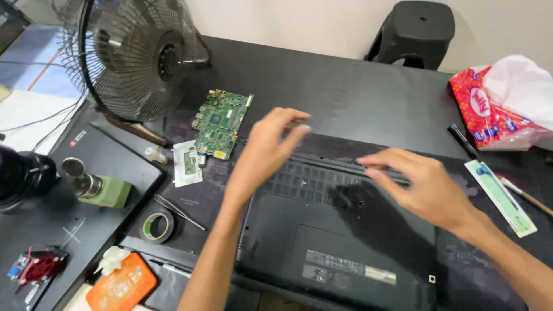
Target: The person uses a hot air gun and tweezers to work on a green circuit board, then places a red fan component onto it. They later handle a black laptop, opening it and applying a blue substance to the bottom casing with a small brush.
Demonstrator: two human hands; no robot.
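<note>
A black laptop is laid upside down on the dark surface, its base turned up and its long axis running from 9 to 3 o'clock. It is found directly beneath both hands, at the 6 o'clock part of the view. The left hand is held over the far left corner, fingers loosely curled and holding nothing; whether the fingertips touch the case cannot be told. The right hand is spread flat and empty over the far edge by the vent grille, and it is the nearer of the two to the hinge line.

A pale rectangular label is seen on the base toward 6 o'clock. At 10 o'clock a green circuit board is laid beside a small white card. A desk fan is stood at 11 o'clock. At 2 o'clock a red and white tissue pack is placed, with a long pale green strip at 3 o'clock. A tape roll and an orange flat case are kept toward 8 o'clock.
</note>
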